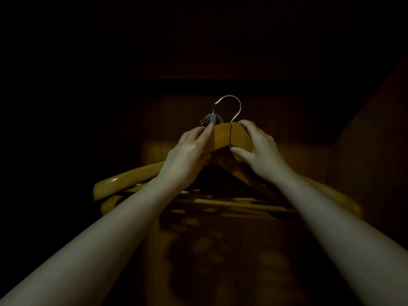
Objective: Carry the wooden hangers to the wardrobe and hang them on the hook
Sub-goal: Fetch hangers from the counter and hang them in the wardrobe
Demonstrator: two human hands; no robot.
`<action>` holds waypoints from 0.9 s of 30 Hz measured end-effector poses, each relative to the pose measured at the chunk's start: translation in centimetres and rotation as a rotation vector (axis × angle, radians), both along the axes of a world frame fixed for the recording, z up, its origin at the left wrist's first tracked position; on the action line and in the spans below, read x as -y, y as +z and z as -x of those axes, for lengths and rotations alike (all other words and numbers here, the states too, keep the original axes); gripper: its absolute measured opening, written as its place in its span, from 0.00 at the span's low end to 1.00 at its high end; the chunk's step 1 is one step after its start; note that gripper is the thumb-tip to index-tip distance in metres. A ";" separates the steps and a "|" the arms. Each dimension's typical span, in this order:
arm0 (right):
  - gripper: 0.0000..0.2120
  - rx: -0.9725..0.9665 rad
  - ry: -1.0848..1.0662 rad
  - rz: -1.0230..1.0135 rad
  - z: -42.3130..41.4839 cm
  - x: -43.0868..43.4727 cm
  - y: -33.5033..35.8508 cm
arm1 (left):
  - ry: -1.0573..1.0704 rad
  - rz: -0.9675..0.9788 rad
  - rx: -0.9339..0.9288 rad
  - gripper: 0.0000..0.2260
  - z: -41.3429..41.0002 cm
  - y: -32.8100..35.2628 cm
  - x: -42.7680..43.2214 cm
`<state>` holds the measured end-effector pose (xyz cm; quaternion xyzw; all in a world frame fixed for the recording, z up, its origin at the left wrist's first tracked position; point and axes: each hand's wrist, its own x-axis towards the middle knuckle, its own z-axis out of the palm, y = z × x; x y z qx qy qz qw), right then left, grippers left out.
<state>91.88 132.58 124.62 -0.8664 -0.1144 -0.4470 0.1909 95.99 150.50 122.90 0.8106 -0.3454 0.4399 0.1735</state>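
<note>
Several hangers held up at the wardrobe peg

Several wooden hangers (223, 138) are held as one bundle, raised inside the dark wardrobe (298, 120), with their long arms fanning out low to either side. The left hand (187, 151) wraps the crown of the bundle from the left, its forefinger stretched up to a small grey peg (212, 118). The right hand (258, 149) pinches the crown from the other side, fingers over the top edge and thumb beneath. Both grips are closed on the wood, neither is loose.

Holding the bundle at the crown looks deliberate: it keeps the weight balanced under the hooks and lets the fingers steer each one. A cluster of wire loops (206, 121) sits gathered at the grey peg, so those hangers seem already caught there, though the gloom hides how firmly. One wire hook (237, 107) stands free above the right hand, curled open to the left and apparently not yet on.

The wood is smooth, lacquered and honey-yellow, with thick rounded shoulders and a glossy highlight at the left tip. The hooks are thin bright metal. The wardrobe panels are matte brown board.
</note>
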 end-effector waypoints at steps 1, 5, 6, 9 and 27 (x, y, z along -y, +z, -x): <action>0.31 -0.014 0.000 0.004 -0.4 -0.1 -0.2 | 0.013 -0.010 -0.025 0.32 -0.4 -0.2 -0.1; 0.31 -0.060 0.022 0.023 -1.5 -0.9 -0.9 | 0.034 -0.032 -0.125 0.33 -1.7 -1.2 -0.7; 0.31 -0.057 0.033 0.025 -1.7 -1.0 -1.1 | 0.023 -0.025 -0.117 0.33 -1.9 -1.4 -0.9; 0.31 -0.052 0.051 0.034 -2.1 -1.6 -1.1 | -0.001 0.011 -0.099 0.32 -2.1 -1.7 -1.5; 0.32 -0.105 -0.003 0.046 -1.7 -1.6 -1.9 | -0.032 -0.055 -0.186 0.32 -1.2 -1.6 -1.9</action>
